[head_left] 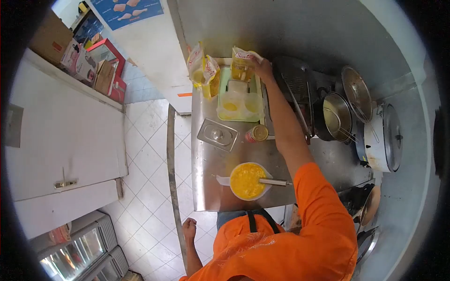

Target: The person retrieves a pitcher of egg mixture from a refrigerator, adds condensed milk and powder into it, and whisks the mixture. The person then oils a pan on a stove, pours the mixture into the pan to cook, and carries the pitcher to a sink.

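Observation:
With my right hand (pixel 263 69) I grip the top of a clear plastic pouch of yellow oil (pixel 241 70) at the far end of the steel counter (pixel 211 187). The pouch stands upright at the head of a pale green tray (pixel 260 112) that bears translucent containers (pixel 229 107). My left hand (pixel 189 228) hangs beside the counter's near left corner, fingers curled in, nothing visible in them. Close to my body sits a white jug (pixel 224 181) of yellow, lumpy mixture (pixel 246 180), with a metal-handled utensil (pixel 275 181) leaning in it; its working end is sunk.
More oil pouches (pixel 211 77) stand left of the tray. A steel lid (pixel 218 135) and a tin can (pixel 257 133) lie mid-counter. Pans (pixel 335 114), a strainer (pixel 356 91) and a large white pot (pixel 382 138) crowd the right side. A white door (pixel 65 140) is at left.

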The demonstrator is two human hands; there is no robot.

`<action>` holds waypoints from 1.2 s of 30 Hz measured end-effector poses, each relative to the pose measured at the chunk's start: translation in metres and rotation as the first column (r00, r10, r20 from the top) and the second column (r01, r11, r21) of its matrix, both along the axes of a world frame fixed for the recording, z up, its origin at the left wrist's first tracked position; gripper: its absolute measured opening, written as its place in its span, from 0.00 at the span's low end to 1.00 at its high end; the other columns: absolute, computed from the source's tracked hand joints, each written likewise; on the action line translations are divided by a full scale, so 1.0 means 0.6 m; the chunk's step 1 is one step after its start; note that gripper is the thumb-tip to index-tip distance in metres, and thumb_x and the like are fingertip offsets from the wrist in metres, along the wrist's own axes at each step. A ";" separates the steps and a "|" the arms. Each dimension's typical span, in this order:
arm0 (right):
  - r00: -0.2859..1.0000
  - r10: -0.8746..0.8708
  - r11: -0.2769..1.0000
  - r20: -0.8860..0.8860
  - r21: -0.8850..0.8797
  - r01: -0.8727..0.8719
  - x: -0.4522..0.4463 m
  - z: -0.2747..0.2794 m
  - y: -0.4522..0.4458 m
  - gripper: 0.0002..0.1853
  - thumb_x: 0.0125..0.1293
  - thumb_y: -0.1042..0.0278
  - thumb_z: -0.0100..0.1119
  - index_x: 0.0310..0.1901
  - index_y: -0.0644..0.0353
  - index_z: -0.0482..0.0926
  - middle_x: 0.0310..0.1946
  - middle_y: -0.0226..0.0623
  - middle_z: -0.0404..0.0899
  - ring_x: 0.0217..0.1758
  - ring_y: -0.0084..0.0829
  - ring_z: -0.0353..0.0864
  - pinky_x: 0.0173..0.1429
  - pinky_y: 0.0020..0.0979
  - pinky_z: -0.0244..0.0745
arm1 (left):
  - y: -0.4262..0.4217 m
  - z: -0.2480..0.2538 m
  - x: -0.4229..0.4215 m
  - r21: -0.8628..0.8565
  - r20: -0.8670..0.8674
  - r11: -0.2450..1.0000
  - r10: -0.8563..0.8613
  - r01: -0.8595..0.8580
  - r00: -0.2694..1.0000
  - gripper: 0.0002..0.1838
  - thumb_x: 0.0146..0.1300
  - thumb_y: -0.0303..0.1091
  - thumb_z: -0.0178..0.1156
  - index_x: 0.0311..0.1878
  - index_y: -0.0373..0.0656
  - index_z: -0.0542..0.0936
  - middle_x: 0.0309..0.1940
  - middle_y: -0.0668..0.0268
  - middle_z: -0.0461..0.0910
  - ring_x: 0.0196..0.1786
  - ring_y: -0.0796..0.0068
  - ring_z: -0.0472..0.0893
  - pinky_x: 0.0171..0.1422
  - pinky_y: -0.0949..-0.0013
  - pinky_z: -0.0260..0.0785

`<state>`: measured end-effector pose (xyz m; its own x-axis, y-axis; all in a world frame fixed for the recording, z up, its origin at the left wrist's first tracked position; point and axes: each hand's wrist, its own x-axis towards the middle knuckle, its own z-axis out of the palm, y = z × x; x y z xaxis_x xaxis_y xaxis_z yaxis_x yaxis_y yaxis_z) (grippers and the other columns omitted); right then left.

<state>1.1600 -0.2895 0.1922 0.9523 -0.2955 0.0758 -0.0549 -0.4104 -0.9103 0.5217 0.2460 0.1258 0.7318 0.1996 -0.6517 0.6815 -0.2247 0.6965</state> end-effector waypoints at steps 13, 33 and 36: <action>0.852 -0.283 0.853 0.441 -0.291 0.434 -0.156 0.286 0.046 0.30 0.71 0.44 0.54 0.30 0.71 0.80 0.21 0.58 0.77 0.27 0.57 0.79 0.35 0.46 0.71 | -0.045 0.185 0.283 0.020 0.523 0.998 0.033 -0.051 0.852 0.10 0.63 0.23 0.44 0.26 0.42 0.70 0.23 0.74 0.64 0.27 0.85 0.60 0.30 0.75 0.51; 0.621 -0.612 0.316 0.489 -0.569 0.759 -1.312 0.623 -0.272 0.09 0.68 0.68 0.60 0.40 0.64 0.86 0.25 0.46 0.83 0.23 0.35 0.84 0.30 0.35 0.77 | -1.050 0.428 -0.090 -0.638 0.623 0.055 -0.550 0.768 0.556 0.29 0.78 0.51 0.35 0.72 0.41 0.63 0.68 0.58 0.66 0.72 0.62 0.63 0.76 0.56 0.50; 0.459 -0.709 0.249 0.536 -0.419 0.873 -1.435 0.606 -0.352 0.10 0.68 0.67 0.60 0.36 0.65 0.85 0.23 0.49 0.82 0.22 0.39 0.84 0.30 0.38 0.76 | -1.185 0.405 -0.221 -0.697 0.495 0.045 -0.692 0.715 0.526 0.31 0.77 0.56 0.38 0.70 0.41 0.66 0.66 0.59 0.69 0.71 0.66 0.65 0.77 0.60 0.49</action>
